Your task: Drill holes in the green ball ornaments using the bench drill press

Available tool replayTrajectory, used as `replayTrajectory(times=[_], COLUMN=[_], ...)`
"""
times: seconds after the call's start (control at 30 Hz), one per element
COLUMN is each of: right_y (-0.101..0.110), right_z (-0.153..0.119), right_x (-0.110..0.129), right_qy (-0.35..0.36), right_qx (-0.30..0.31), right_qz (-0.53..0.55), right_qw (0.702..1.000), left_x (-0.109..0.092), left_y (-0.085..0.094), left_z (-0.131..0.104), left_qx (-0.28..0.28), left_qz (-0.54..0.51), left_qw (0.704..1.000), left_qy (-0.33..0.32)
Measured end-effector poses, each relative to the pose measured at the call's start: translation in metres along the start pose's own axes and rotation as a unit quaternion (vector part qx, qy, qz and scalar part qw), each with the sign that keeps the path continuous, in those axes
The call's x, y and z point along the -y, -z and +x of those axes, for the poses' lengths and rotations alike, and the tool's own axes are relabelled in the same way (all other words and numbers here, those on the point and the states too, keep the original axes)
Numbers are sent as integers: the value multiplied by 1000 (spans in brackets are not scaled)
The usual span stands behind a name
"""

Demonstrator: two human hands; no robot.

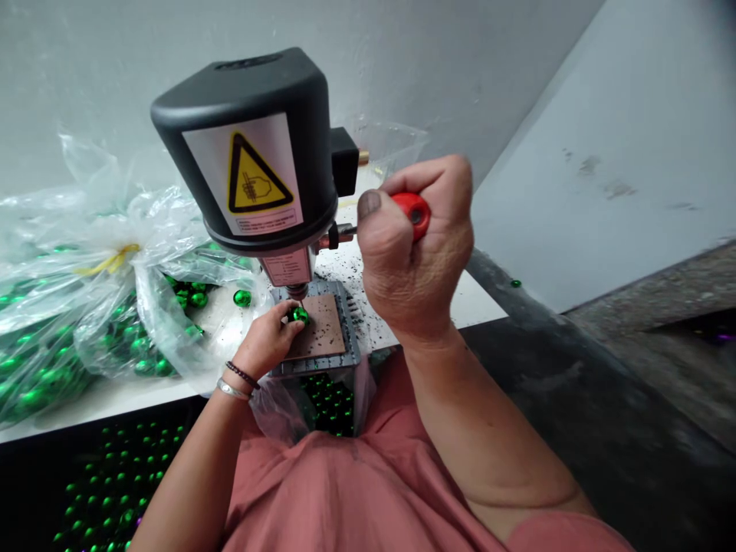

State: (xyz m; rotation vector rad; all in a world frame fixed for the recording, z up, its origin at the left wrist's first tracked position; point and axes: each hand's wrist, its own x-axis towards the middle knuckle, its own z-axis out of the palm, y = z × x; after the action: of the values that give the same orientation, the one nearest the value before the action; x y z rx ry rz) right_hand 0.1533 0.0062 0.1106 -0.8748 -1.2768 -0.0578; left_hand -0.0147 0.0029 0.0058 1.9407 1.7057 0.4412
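Green ball: on the wooden block, directly under the drill bit.
Left hand: your grip is pinched nearly closed on the green ball, from its left.
Right hand: closed round the red knob.

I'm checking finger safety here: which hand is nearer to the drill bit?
Left. The left hand holds a green ball right by the drill bit; the right hand is farther off, gripping the red knob.
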Motion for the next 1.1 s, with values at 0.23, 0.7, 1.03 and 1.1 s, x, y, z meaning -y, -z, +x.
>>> replayTrajectory(times=[0.23, 0.7, 1.03, 1.1], right_y=[0, 13, 22, 21], right_z=[-2, -18, -41, -45], right_x=[1, -5, -9, -9], right_qy=[-6, 47, 93, 80], right_qx=[3, 21, 35, 30], right_qz=[-17, -77, -148, -150], right_qw=[1000, 996, 984, 985], left_x=[-1, 4, -1, 0], left_y=[-7, -12, -12, -13], left_z=[6, 9, 4, 4], left_qx=[-16, -11, -21, -22], left_qz=[26, 41, 48, 47], left_qw=[998, 998, 998, 998], left_qy=[-53, -44, -25, -21])
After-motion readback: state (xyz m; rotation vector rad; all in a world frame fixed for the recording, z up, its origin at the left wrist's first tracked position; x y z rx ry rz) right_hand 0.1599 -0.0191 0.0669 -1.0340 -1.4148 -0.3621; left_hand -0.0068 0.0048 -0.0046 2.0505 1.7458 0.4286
